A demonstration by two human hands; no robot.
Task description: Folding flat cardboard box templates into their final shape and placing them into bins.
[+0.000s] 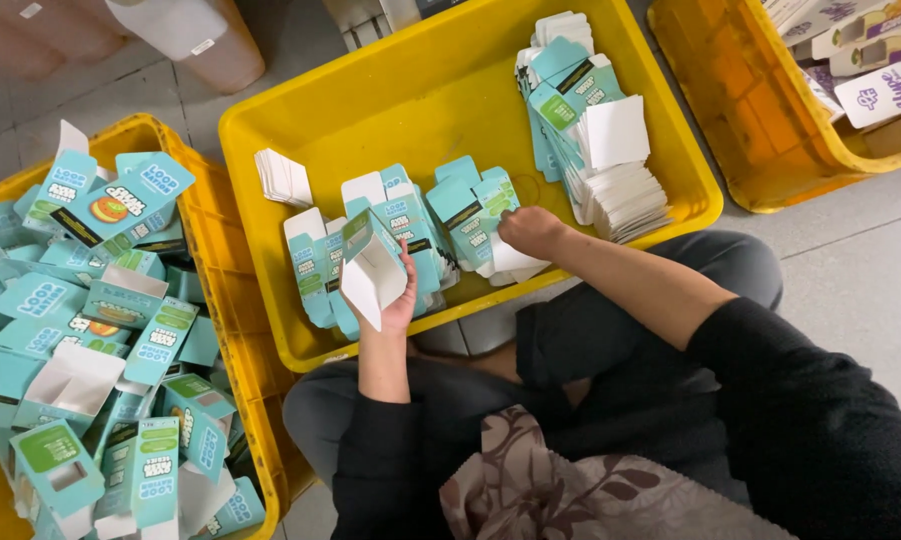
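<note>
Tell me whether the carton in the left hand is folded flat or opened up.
Opened up: the carton in the left hand shows a hollow white inside, its flap standing open.

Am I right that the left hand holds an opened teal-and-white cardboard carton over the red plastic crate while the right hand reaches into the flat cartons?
Not quite: the plastic crate is yellow, not red, as the head view shows. The left hand does hold the opened teal-and-white cardboard carton, and the right hand reaches into the flat cartons.

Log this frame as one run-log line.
left hand: holds opened teal carton | right hand: on flat cartons in middle yellow bin | left bin: folded cartons
</note>
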